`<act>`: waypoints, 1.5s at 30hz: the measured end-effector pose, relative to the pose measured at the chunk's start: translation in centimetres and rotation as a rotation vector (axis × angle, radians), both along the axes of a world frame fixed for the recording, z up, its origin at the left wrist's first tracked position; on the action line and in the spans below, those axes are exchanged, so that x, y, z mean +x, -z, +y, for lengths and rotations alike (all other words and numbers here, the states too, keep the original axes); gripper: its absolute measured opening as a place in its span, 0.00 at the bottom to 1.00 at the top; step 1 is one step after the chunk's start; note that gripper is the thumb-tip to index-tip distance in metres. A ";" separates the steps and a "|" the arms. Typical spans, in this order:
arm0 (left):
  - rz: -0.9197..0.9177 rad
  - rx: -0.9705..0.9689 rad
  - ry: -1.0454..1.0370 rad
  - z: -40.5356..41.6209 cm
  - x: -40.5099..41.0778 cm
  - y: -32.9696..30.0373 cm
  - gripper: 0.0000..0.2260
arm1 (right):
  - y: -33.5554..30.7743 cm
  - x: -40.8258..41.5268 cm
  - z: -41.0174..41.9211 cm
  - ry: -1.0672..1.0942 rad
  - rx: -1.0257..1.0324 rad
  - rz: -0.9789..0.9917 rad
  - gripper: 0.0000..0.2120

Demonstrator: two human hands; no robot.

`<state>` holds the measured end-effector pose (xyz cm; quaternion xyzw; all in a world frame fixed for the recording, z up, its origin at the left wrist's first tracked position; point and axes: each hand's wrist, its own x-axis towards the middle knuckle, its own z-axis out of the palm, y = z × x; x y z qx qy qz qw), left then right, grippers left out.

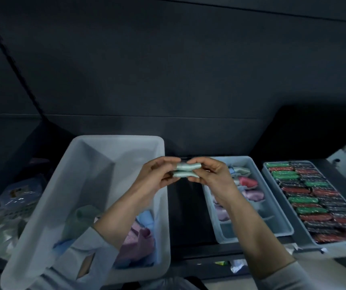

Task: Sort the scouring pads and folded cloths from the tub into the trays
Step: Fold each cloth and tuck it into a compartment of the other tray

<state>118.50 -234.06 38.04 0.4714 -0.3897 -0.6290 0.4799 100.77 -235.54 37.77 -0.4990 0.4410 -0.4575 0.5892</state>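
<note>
Task looks well along but not done. The far-right tray [272,181] is packed w/ scouring pads [314,200] in green, red and dark rows, nearly edge to edge. The divided tray [280,208] next to it holds folded cloths [249,182] in its far compartments; the near compartments by its front edge look bare. The tub [96,147] at the left still has several cloths [140,233], pink, blue and greenish, piled at its near end, so there's more to sort; no pads visible in it, tho part is hidden by the arms. Item in hand now: a pale green folded cloth [186,171], held in the air over the gap btwn the tub's right rim and the divided tray's far-left corner. Left hand [157,174] pinches its left end, right hand [209,174] pinches its right end; hands close together, both clamped on it, seemingly tidying the fold.
</note>
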 end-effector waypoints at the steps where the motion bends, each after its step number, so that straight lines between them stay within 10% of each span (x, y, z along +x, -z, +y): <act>1: -0.011 0.000 0.008 0.0 -0.8 0.2 0.07 | 0.2 -0.8 0.1 0.014 0.009 0.013 0.12; 9: -0.363 -0.235 0.122 -0.2 -8.3 2.8 0.12 | 1.1 -10.9 1.0 -0.185 0.161 0.183 0.14; 16: -0.919 -0.488 0.273 0.3 -13.2 7.5 0.14 | 5.7 -20.2 1.0 -0.094 -0.147 1.000 0.09; 22: -1.158 -0.594 0.292 1.5 -13.9 10.3 0.13 | 9.4 -19.7 2.0 -0.095 -0.193 1.161 0.10; 37: -1.160 -0.646 0.242 1.6 -13.7 11.7 0.10 | 10.9 -16.2 0.3 -0.329 -0.367 1.667 0.12; 45: -1.003 -0.695 0.060 3.3 -5.5 7.0 0.12 | 8.9 -12.4 0.3 0.075 -0.416 1.285 0.14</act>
